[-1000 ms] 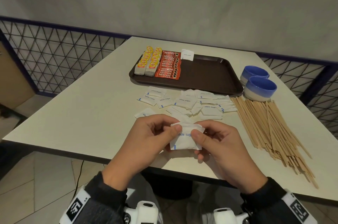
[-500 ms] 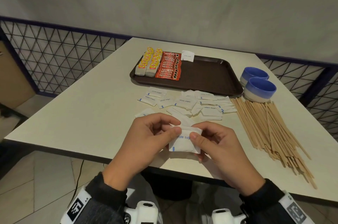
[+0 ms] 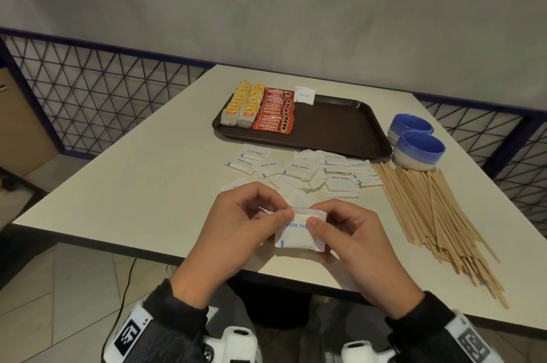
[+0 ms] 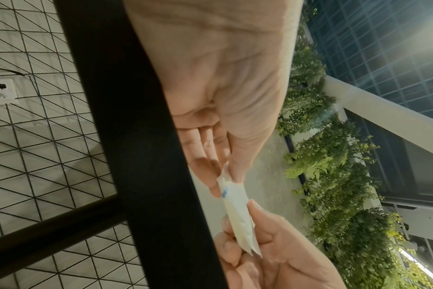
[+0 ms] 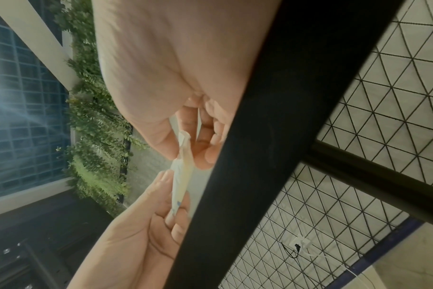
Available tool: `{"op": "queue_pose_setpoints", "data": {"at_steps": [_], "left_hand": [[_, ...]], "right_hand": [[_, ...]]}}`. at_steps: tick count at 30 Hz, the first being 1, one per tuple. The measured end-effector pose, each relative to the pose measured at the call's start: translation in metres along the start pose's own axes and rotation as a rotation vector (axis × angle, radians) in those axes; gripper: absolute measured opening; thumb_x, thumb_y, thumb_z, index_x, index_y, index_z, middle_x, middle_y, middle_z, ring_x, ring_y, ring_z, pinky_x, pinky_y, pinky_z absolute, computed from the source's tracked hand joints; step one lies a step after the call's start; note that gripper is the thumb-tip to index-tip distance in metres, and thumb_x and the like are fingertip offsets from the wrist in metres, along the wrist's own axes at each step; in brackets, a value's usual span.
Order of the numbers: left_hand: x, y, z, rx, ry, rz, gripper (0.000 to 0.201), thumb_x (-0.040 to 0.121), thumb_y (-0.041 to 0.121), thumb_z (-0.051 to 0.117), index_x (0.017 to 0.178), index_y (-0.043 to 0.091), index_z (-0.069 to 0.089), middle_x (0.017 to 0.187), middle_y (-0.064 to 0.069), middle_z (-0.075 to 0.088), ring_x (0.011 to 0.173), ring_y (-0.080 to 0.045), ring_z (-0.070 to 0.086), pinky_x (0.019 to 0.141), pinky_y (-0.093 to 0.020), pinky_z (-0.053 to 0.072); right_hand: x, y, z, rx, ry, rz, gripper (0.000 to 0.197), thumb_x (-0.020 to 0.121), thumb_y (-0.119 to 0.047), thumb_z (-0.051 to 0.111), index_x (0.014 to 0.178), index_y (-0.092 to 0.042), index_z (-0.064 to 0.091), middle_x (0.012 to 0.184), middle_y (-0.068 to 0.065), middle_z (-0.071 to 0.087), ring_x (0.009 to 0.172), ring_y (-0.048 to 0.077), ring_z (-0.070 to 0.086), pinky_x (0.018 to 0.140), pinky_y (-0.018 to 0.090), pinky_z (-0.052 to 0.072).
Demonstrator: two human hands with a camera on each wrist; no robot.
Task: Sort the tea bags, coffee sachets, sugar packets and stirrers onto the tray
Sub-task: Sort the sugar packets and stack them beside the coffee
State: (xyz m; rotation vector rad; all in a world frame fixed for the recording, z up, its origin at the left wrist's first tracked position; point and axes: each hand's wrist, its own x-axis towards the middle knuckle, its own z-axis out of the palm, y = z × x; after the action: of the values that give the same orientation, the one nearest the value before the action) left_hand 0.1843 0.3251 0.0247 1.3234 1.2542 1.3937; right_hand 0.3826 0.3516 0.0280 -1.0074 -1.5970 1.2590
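Both hands hold a small stack of white sugar packets (image 3: 296, 237) upright over the table's near edge. My left hand (image 3: 251, 223) pinches its left top corner, my right hand (image 3: 340, 232) its right side. The wrist views show the stack edge-on (image 4: 237, 215) (image 5: 182, 181) between thumbs and fingers. More loose sugar packets (image 3: 307, 171) lie scattered in front of the brown tray (image 3: 349, 122). On the tray sit two rows of tea bags (image 3: 242, 106), red coffee sachets (image 3: 275, 111) and one sugar packet (image 3: 305, 95). Wooden stirrers (image 3: 438, 208) lie in a heap on the right.
Two blue-and-white bowls (image 3: 414, 143) stand right of the tray, touching the stirrers' far ends. A grey wall runs behind the table; a wire-mesh railing (image 3: 88, 90) borders it left and right. The table's near edge (image 3: 148, 244) is just under my hands.
The stack has tilted slightly in my fingers and my thumbs have shifted along its top edge. Everything on the table lies as before.
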Motion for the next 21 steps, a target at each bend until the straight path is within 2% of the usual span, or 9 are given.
{"op": "queue_pose_setpoints", "data": {"at_steps": [5,8,11,13,15,17,19,21], "left_hand": [[-0.001,0.001,0.000,-0.007,0.034,0.003,0.017,0.084,0.007,0.084,0.077,0.021,0.076,0.080,-0.004,0.076,0.064,-0.012,0.067,0.057,-0.028,0.050],[-0.002,0.002,0.000,0.007,0.037,0.002,0.017,0.084,0.009,0.084,0.077,0.023,0.076,0.082,-0.003,0.077,0.067,-0.012,0.068,0.061,-0.032,0.051],[-0.003,0.002,-0.001,0.012,0.068,0.023,0.016,0.085,0.011,0.083,0.079,0.023,0.076,0.081,0.000,0.077,0.069,-0.013,0.071,0.062,-0.032,0.053],[-0.004,0.004,-0.001,-0.052,0.152,0.050,0.014,0.088,0.008,0.080,0.081,0.019,0.076,0.080,-0.002,0.077,0.070,-0.017,0.074,0.063,-0.033,0.056],[-0.006,0.006,-0.002,-0.086,0.247,0.078,0.017,0.089,0.007,0.078,0.082,0.022,0.075,0.080,-0.005,0.077,0.072,-0.023,0.075,0.065,-0.035,0.058],[-0.006,0.003,-0.004,0.017,0.294,0.141,0.022,0.089,0.009,0.078,0.081,0.028,0.073,0.080,0.001,0.076,0.074,-0.020,0.074,0.068,-0.038,0.060],[-0.005,-0.004,-0.005,0.222,0.276,0.222,0.022,0.089,0.014,0.079,0.081,0.033,0.070,0.081,0.011,0.074,0.074,-0.012,0.071,0.069,-0.028,0.057],[-0.005,-0.009,-0.003,0.447,0.262,0.364,0.015,0.088,0.027,0.075,0.080,0.036,0.067,0.084,0.022,0.069,0.076,-0.004,0.066,0.066,-0.018,0.049]], "right_hand": [[0.001,-0.001,0.000,0.015,-0.017,0.010,0.012,0.095,-0.005,0.066,0.096,-0.008,0.077,0.091,0.024,0.068,0.070,0.027,0.058,0.052,0.025,0.047],[0.002,-0.003,-0.001,0.000,-0.031,0.029,0.011,0.094,-0.005,0.066,0.094,-0.006,0.077,0.089,0.027,0.066,0.069,0.030,0.058,0.052,0.026,0.047],[0.005,-0.013,-0.003,-0.033,-0.088,0.045,0.008,0.093,-0.002,0.066,0.092,-0.002,0.075,0.084,0.029,0.063,0.065,0.032,0.055,0.052,0.033,0.047],[0.013,-0.030,-0.009,-0.125,-0.153,0.023,0.006,0.091,0.001,0.067,0.091,0.001,0.073,0.081,0.029,0.063,0.064,0.030,0.057,0.055,0.036,0.049],[0.032,-0.055,-0.023,-0.206,-0.193,-0.010,0.004,0.090,0.002,0.068,0.092,0.003,0.072,0.079,0.031,0.064,0.063,0.029,0.057,0.058,0.037,0.051],[0.065,-0.082,-0.040,-0.297,-0.175,-0.014,0.006,0.091,-0.005,0.069,0.095,-0.003,0.074,0.079,0.020,0.069,0.064,0.023,0.058,0.061,0.033,0.052],[0.107,-0.103,-0.056,-0.379,-0.116,0.013,0.008,0.093,-0.010,0.069,0.100,-0.008,0.074,0.081,0.008,0.073,0.064,0.016,0.056,0.061,0.028,0.050],[0.159,-0.111,-0.068,-0.428,-0.045,0.008,0.009,0.095,-0.009,0.068,0.101,-0.003,0.072,0.080,0.009,0.068,0.065,0.013,0.054,0.059,0.026,0.045]]}}
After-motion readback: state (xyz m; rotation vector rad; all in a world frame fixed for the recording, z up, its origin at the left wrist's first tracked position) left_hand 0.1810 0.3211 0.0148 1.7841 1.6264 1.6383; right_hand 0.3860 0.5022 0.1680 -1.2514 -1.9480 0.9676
